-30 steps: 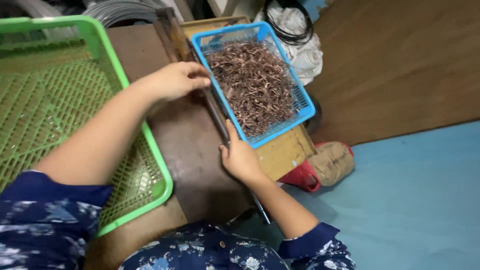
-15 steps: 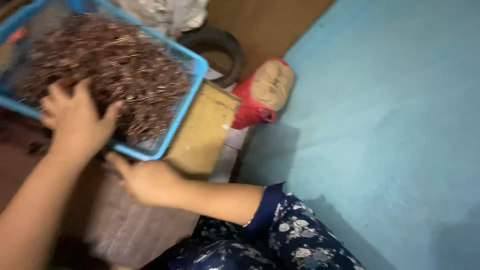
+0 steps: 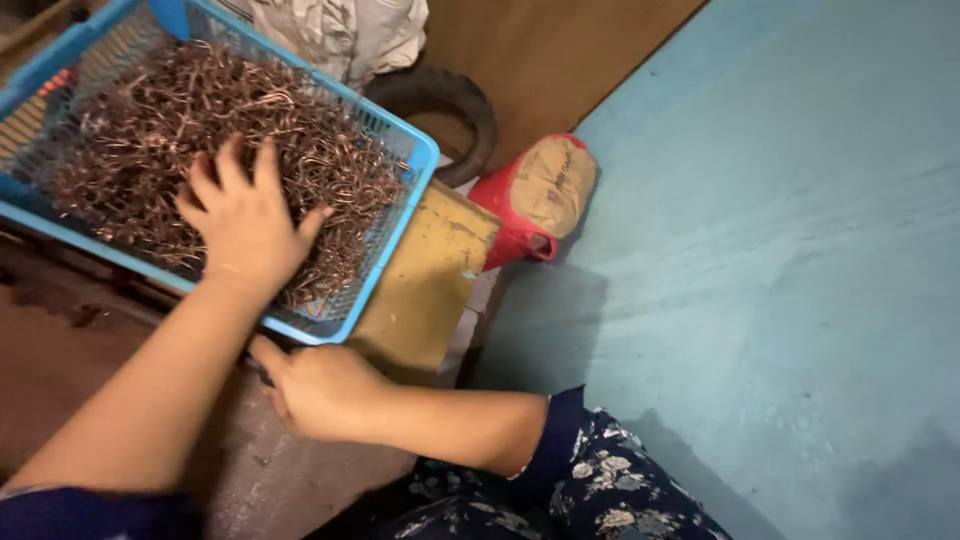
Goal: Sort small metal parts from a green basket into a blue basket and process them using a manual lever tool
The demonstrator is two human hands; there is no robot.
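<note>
From the head camera we see our left hand [image 3: 245,225] spread open, palm down, fingers splayed on a tangled heap of thin coppery wire pieces [image 3: 150,140]. The heap fills a blue plastic basket [image 3: 400,215] with latticed walls, resting on a worn brown table [image 3: 60,370]. Our right hand [image 3: 320,390] curls loosely just below the basket's near rim; we cannot tell if it grips anything. Beyond lie a yellowish board [image 3: 430,280], a black tyre [image 3: 450,105] and a red-and-tan sack [image 3: 545,195] on the smooth blue floor [image 3: 780,270].
</note>
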